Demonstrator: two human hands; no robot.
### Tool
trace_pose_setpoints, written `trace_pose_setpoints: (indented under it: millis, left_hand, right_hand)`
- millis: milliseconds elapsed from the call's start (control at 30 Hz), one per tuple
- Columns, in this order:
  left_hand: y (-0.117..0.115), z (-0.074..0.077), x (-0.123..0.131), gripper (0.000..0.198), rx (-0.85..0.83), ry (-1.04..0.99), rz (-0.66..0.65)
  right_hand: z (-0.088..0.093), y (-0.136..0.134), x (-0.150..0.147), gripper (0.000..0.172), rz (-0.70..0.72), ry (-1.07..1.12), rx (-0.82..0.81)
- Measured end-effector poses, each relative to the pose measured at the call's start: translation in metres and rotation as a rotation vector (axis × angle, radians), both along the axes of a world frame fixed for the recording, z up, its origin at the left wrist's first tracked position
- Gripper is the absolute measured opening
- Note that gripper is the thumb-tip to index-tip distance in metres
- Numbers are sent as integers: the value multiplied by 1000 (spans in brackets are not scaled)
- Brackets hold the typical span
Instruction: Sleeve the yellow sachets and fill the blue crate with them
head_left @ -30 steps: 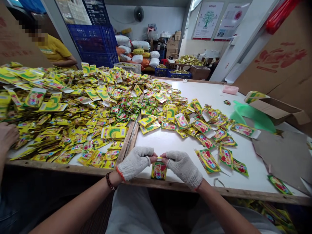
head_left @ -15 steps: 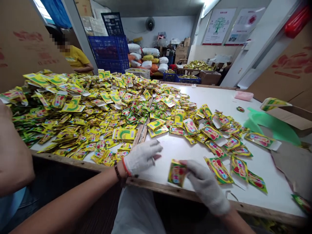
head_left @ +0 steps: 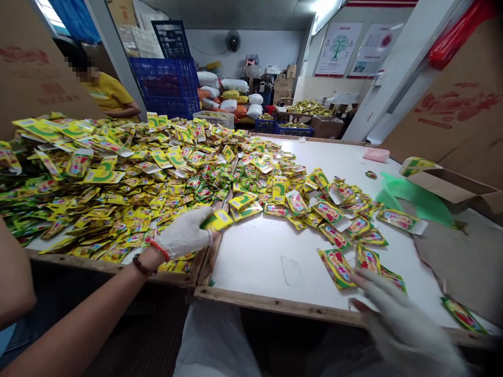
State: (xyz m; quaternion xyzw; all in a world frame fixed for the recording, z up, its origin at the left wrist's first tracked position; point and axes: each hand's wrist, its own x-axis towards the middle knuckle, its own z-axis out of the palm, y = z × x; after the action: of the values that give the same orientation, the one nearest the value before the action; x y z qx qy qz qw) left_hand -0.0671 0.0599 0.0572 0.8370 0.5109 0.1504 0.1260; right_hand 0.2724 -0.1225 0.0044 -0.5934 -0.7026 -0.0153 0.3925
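My left hand [head_left: 186,234], in a white glove, is closed around a small yellow and green snack box [head_left: 220,221] with a pale label, above the wooden divider strip. At the right, my gloved right hand [head_left: 401,319] is blurred, its fingers apart and holding nothing. Its fingertips are close to a green and yellow snack packet [head_left: 338,268] with red pictures; whether they touch cannot be made out. Another such packet [head_left: 368,257] lies just behind those fingers. To the left spreads a big heap of yellow and green packets [head_left: 129,193].
A smaller packet pile [head_left: 326,209] lies on the white tabletop [head_left: 251,262], which has a wooden edge. Right of it are a green plastic piece [head_left: 422,201], an open carton [head_left: 456,180] and grey cardboard [head_left: 467,262]. A co-worker's arm [head_left: 13,272] is at far left.
My left hand has moved left and now grips a yellow box. My right hand has let go of the packet it held and moved right, fingers spreading. The view has turned slightly right.
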Motion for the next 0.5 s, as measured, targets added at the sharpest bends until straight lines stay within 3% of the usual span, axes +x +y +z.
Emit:
trace_pose_setpoints:
  millis: [133,233,300,367,500]
  left_hand:
    - [-39,4,49,33,-447,-227,-116]
    - [-48,-5,59,41,-739,-387,-106]
    - [-47,-19,58,43,-723,-629,-42]
    - [-46,-39,59,40,-561,-848,13]
    - [-54,-78,77,36,-483,-1016,-6]
  right_hand:
    - [-8,46,-85,49,244,-48,33]
    - [-20,79,-116,30,233,128,-130]
    - [-27,88,-114,25,145,321,-290]
    - [-31,88,-106,21,90,425,-405]
    - [-37,78,-100,17,154,551,-447]
